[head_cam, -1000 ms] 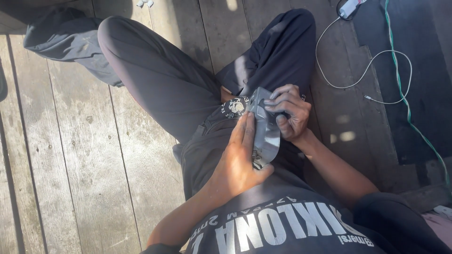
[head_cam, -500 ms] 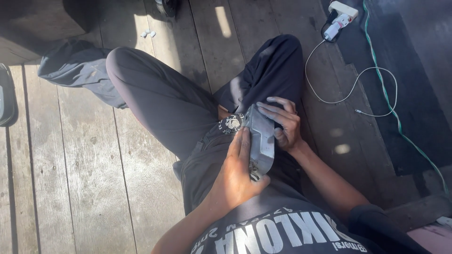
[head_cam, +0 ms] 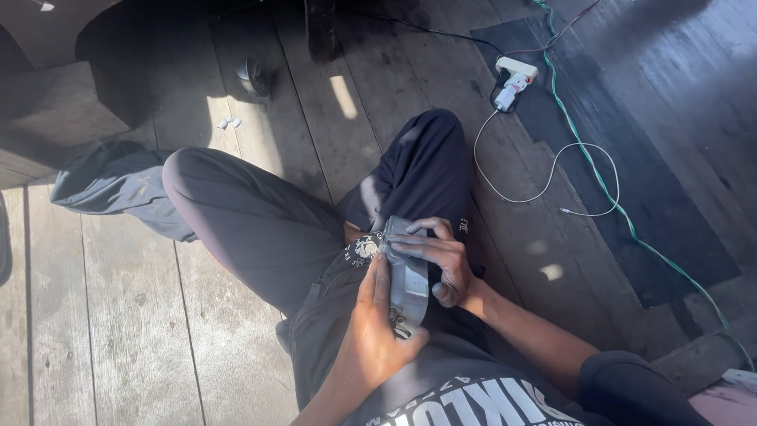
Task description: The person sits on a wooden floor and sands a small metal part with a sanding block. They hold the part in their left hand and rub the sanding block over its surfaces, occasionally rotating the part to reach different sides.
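Nearest the camera, both hands close on a flat grey metal part held over the lap of the person, who sits on the floor. The left hand lies along the part's near-left edge, fingers stretched flat up its side and thumb hooked under the near end, apparently to steady it against the thigh. The right hand wraps over the part's far end from the right, fingers curled across the top face, so the part is pinned between the two hands rather than resting loose. What the part is exactly cannot be told.

Beyond the part, dark trousers cover a bent knee to its left and the other leg running straight away from it. Further left of the part lies crumpled grey cloth on the plank floor. Far beyond and to the right of the part, a white plug adapter sits on a dark mat, with a thin white cable looping from it and a green cord trailing past.
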